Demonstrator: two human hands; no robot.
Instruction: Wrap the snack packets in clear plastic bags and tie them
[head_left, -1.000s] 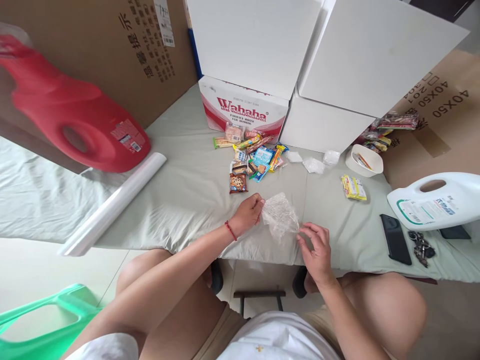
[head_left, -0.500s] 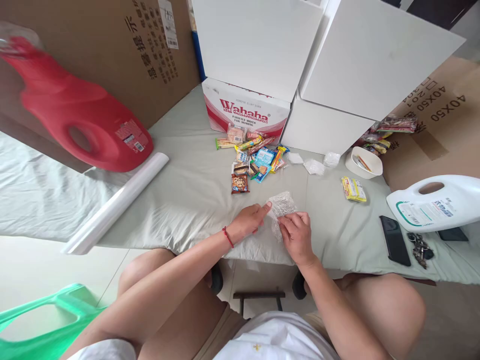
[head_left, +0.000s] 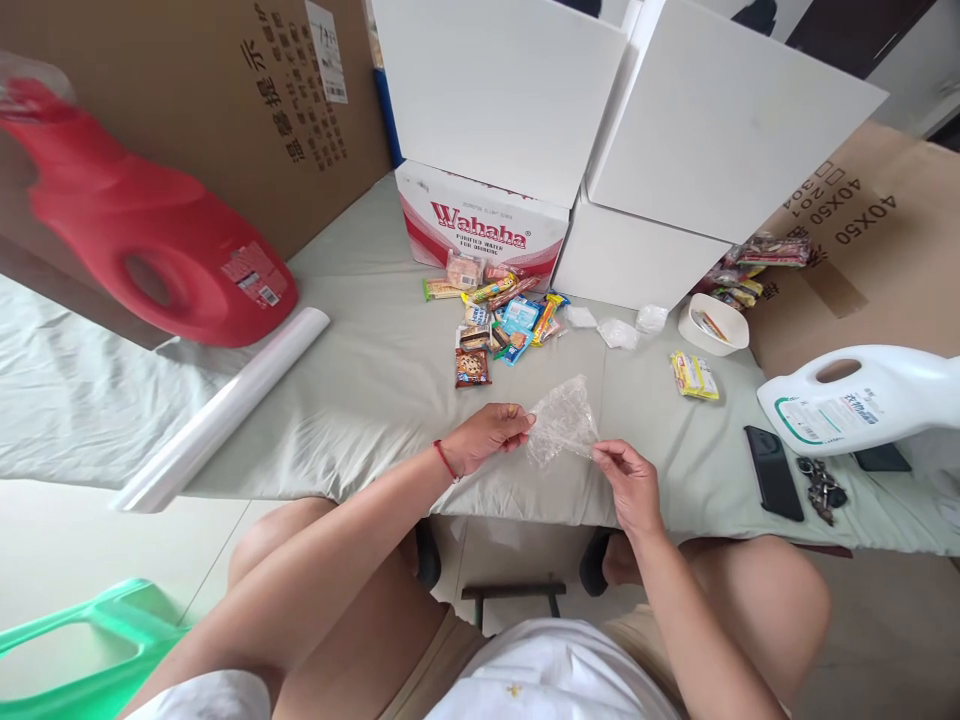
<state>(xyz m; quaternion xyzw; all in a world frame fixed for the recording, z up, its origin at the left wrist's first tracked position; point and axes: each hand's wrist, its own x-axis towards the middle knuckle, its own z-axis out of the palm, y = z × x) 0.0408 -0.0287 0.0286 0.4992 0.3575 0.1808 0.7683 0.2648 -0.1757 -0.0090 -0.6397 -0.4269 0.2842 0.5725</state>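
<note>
A crinkled clear plastic bag (head_left: 562, 422) is stretched between my two hands just above the cloth. My left hand (head_left: 491, 438), with a red string at the wrist, pinches its left edge. At its lower right corner, my right hand (head_left: 628, 485) grips the plastic between thumb and fingers. Beyond the bag lies a pile of wrapped snacks (head_left: 517, 315), with a brown cookie packet (head_left: 472, 368) at its near side. Several folded clear plastic pieces (head_left: 619, 333) rest to the right of the pile.
A long plastic roll (head_left: 225, 408) and a red jug (head_left: 161, 240) are on the left. On the right are a white bowl (head_left: 716, 340), yellow packet (head_left: 694, 376), white detergent bottle (head_left: 855, 400), phone (head_left: 774, 472) and keys (head_left: 823, 490). White boxes (head_left: 499, 95) stand behind.
My hands have moved apart, my right hand going right and slightly down. The plastic, bunched before, is now spread out between them. The whole view has shifted slightly.
</note>
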